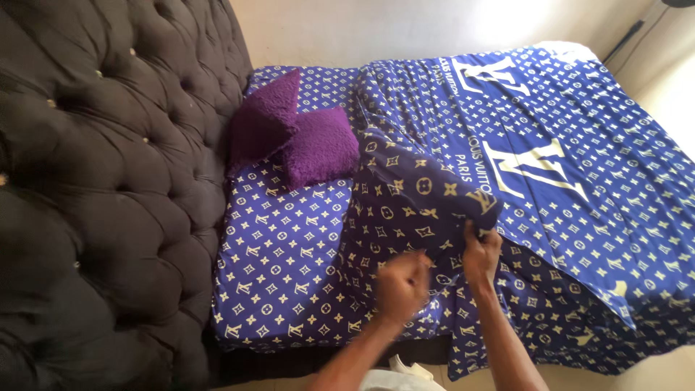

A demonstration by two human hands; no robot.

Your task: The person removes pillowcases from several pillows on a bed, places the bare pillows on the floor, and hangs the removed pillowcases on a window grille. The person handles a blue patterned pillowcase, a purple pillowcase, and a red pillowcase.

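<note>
Both hands grip the open near edge of a dark blue patterned fabric pillowcase (416, 199) lying mid-bed. The right hand (481, 255) pinches its hem with closed fingers; the blurred left hand (402, 286) looks fisted in cloth, holding the mouth taut. Two purple textured cushions (293, 137) rest against the black tufted headboard (108, 159), clear of the work.

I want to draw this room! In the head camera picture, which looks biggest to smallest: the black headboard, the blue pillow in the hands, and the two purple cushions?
1. Black headboard
2. Blue pillow, though nearness to the camera may enlarge it
3. Two purple cushions, which look alike
</note>
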